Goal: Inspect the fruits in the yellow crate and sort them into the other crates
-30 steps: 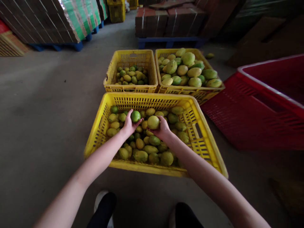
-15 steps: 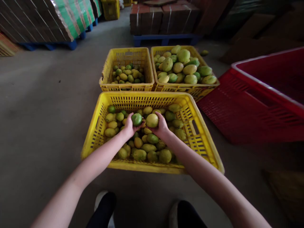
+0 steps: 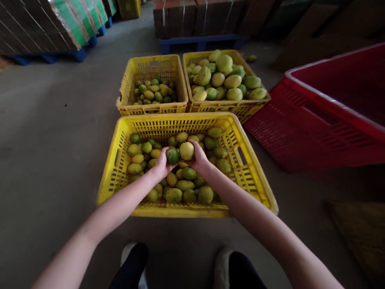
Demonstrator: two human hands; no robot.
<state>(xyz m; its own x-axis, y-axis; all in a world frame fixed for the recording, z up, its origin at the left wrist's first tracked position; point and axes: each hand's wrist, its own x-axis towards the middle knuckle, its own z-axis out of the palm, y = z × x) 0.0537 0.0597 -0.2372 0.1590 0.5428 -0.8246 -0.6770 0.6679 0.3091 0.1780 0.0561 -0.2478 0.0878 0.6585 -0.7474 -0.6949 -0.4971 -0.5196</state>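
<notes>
Over the near yellow crate [image 3: 204, 211], my left hand [image 3: 161, 165] is closed around a dark green lemon [image 3: 172, 157]. Beside it, my right hand [image 3: 199, 159] grips a round yellow lemon [image 3: 187, 151]. The two fruits are held close together, the yellow one slightly higher. Below and around my hands lie many loose yellow and green lemons [image 3: 173, 195] inside the crate. My fingers under both fruits are partly hidden.
Behind stand a yellow crate [image 3: 122, 87] with small lemons and another yellow crate [image 3: 198, 105] heaped with larger ones. A red crate [image 3: 296, 120] leans at the right. Farther back are a blue pallet [image 3: 201, 41] with boxes and a wrapped stack [image 3: 36, 24].
My hands have brought the two lemons closer together. The green one has turned to show a darker side. The whole view has shifted slightly, so the crates appear farther left and higher.
</notes>
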